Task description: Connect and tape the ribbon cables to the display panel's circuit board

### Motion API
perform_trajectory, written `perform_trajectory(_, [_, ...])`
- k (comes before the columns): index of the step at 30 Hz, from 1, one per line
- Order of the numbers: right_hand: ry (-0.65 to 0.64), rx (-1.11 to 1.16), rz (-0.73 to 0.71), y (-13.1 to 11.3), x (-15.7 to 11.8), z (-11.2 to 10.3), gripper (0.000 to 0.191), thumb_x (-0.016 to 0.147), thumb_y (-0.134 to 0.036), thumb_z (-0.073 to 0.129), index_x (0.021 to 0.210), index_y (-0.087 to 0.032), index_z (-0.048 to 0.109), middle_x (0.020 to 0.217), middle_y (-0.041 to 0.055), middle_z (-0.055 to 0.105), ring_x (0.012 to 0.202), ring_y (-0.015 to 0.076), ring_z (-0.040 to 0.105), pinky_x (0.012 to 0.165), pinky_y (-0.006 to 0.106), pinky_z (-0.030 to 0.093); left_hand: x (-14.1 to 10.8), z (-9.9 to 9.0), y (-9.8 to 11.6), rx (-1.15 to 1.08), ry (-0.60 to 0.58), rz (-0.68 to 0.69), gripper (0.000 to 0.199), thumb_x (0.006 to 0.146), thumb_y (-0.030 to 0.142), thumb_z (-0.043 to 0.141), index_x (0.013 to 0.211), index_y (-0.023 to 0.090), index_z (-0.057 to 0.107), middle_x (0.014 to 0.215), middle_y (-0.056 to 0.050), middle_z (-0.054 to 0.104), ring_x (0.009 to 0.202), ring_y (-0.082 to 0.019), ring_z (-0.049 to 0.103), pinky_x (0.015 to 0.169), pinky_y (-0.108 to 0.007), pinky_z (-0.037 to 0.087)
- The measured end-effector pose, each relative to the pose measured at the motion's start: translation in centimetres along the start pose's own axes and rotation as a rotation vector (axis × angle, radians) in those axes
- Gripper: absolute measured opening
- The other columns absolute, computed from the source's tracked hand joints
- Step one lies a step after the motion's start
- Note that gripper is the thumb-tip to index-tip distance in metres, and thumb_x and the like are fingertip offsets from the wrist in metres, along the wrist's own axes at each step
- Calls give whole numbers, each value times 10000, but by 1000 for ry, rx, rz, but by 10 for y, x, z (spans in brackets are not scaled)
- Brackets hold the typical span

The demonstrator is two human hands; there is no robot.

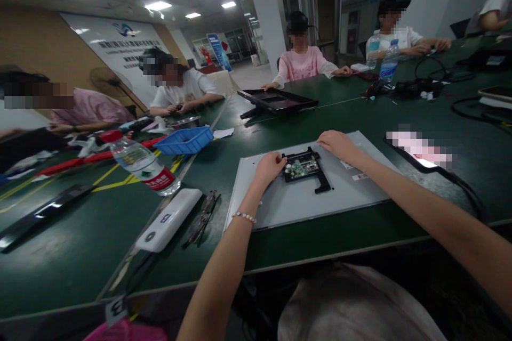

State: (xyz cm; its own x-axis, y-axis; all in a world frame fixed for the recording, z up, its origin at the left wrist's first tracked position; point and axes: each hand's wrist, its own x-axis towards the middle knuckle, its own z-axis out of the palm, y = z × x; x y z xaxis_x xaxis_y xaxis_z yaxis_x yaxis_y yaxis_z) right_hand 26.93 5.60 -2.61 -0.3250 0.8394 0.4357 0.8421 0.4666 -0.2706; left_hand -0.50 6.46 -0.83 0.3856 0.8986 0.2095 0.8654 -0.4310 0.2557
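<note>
A flat grey metal panel [256, 208] lies on the green table in front of me. On it rests a black bracket [322, 180] around a green circuit board [301, 168]. My left hand [270, 166], with a beaded bracelet at its wrist, is closed at the bracket's left edge, thumb and fingers together; what they pinch, if anything, is too small to make out. My right hand [338, 144] lies near the panel's far edge, beyond the bracket's right side, its fingers curled together and their tips hard to see. White labels [360, 177] are stuck on the panel under my right forearm.
Left of the panel are glasses [203, 218], a white power bank [170, 219], a water bottle [140, 164] and a blue basket [186, 141]. A phone with a cable [418, 152] lies at the right. Across the table, a person holds a black frame [278, 100]; others sit around.
</note>
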Motion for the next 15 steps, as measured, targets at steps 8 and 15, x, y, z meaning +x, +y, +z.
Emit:
perform_trajectory(8, [15,40,-112,-37,13,5,221,901,-138,515,974,-147,723,1068,106,700,1029,236,612,912,341,443,1,2,-3,40,11,37,287,874,391,489,682,190,562,691,-40,610,647,-177,531,588,-274,324])
perform_trajectory(15, [-121,63,-49,-46,13,6,228,870,-121,537,882,-211,746,950,69,724,947,215,643,844,280,445,-1,-2,0,37,0,42,283,876,385,493,690,187,573,699,-43,608,653,-175,526,603,-272,337])
